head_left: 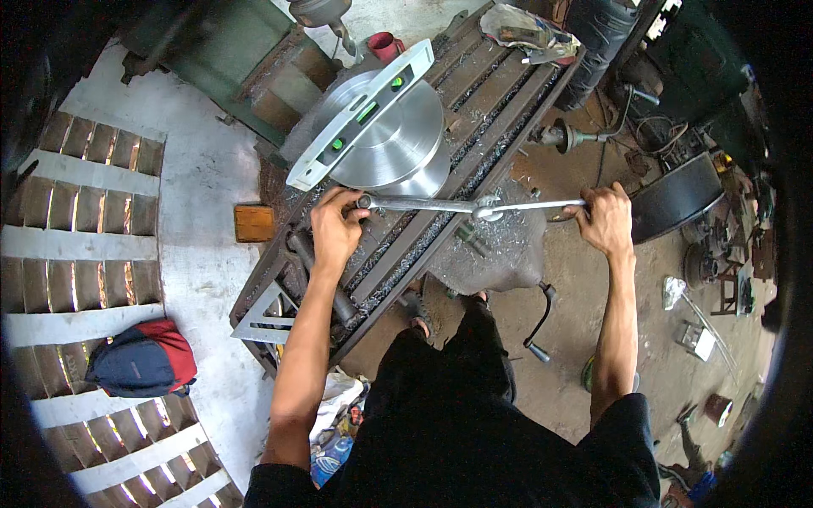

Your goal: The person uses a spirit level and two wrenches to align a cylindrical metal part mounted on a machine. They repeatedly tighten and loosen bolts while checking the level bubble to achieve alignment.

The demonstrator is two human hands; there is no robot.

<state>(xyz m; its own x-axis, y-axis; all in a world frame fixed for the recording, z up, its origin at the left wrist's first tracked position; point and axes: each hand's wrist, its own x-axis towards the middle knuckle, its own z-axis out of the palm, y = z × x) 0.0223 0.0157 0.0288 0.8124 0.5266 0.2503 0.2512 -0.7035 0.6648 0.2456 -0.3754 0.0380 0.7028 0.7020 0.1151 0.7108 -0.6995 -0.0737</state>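
Observation:
My left hand [337, 229] is closed around the round, dark-ended left end of a long metal bar [419, 203]. My right hand [607, 218] grips the right end of a slim silver wrench [538, 205]. The bar and the wrench meet in line at a pale metal fitting [488, 207], where I cannot make out how they join. Just beyond my left hand, a shiny turned metal disc [398, 140] sits on the slotted machine table [500, 80]. A silver spirit level [366, 113] with green vials lies across the disc.
Metal shavings litter the table slots. A metal triangle [264, 317] lies at the near left corner, and a red mug [385, 46] stands behind the disc. A crank handle [542, 326] sticks out near my legs. A backpack [142, 358] lies at left.

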